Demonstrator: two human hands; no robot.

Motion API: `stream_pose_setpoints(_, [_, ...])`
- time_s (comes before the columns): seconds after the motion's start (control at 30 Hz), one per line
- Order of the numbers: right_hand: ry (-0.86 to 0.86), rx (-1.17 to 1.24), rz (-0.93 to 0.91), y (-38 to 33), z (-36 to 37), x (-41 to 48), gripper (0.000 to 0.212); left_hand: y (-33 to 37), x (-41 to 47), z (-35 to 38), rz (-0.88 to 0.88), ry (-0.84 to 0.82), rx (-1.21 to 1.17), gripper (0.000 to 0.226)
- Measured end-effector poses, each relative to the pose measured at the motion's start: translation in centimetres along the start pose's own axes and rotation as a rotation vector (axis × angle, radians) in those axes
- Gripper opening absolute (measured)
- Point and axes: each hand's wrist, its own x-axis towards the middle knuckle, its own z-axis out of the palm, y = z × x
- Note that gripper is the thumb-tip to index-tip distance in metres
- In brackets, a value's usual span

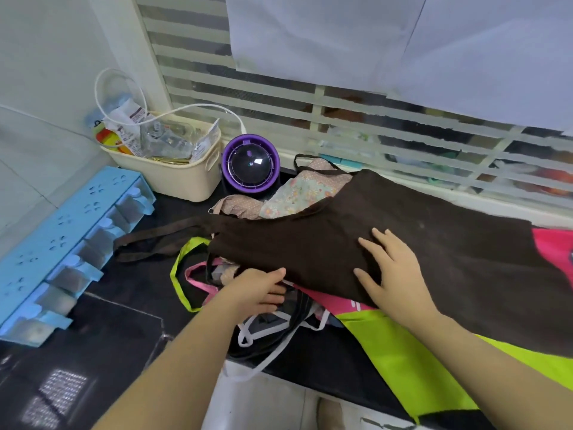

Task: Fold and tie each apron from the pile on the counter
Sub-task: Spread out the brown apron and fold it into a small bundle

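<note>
Atop the jumbled pile on the black worktop (124,290), a limp brown woven-cloth apron (403,243) lies spread, probably ready for folding. The right hand (393,274) presses it flat with splayed fingers, smoothing the soft matte fabric. The left hand (260,290) pinches its near hem, thumb above and fingers beneath, over slick lime-green and pink aprons (403,352).

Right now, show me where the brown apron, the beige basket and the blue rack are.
brown apron (418,231): head view, flat middle of the cloth.
beige basket (183,183): head view, its front wall.
blue rack (62,231): head view, its top face with the cut-out holes.
</note>
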Motion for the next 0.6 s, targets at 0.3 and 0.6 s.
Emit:
stream_pose_setpoints(0.3, [-0.205, -0.102, 0.01, 2.3, 0.3, -2.3, 0.101, -0.5, 2.1, 2.6, 0.187, 0.355, -0.803, 0.02])
stream_pose_setpoints(0.6, [-0.272, -0.227, -0.009, 2.2, 0.0, -1.7, 0.082, 1.7, 0.3, 3.9, 0.274, 0.323, -0.972, 0.019])
